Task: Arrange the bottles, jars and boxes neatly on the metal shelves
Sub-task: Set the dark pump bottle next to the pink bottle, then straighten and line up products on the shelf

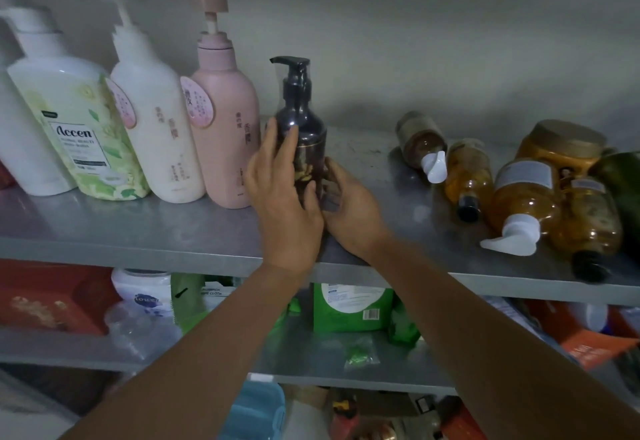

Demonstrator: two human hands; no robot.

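Dark pump bottle (304,134) stands upright on the top metal shelf (173,228), with the matte pink bottle (225,141) just beside it at 9 o'clock and tipped amber bottles (526,204) out at 3 o'clock. Left hand (280,190) wraps the body and right hand (349,207) clasps it low, so both are gripping. It's glossy, round hard plastic that looks slick and probably mid-weight. I'd hold the waist, not the skinny pump neck.

Metal shelves (173,228) stand against a plain, dimly lit grey wall (450,23).
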